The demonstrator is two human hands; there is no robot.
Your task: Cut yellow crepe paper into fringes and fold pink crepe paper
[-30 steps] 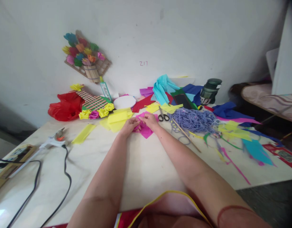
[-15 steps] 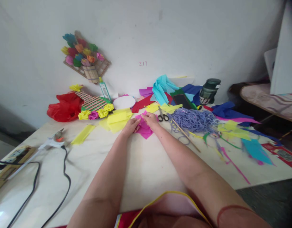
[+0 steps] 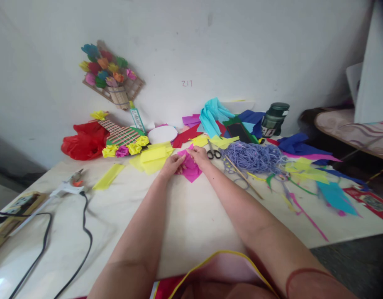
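A pink sheet of tissue paper (image 3: 191,171) lies on the white table (image 3: 185,216) in front of me. My left hand (image 3: 171,164) rests on its left edge with the fingers pressed down on the paper. My right hand (image 3: 198,155) pinches the top edge of the same sheet. Yellow tissue sheets (image 3: 154,157) lie just left of my left hand. Black-handled scissors (image 3: 213,153) lie just right of my right hand.
A tangle of purple yarn (image 3: 255,157) and a wooden stick (image 3: 243,177) lie to the right, with loose paper scraps beyond. A dark jar (image 3: 274,119) stands at the back. A glue gun (image 3: 68,186) with a black cord (image 3: 85,232) lies left. A red bag (image 3: 84,140) sits by the wall.
Both hands have shifted slightly on the pink paper, folding its upper edge; the sheet's shape has changed a little. Nothing else moved.
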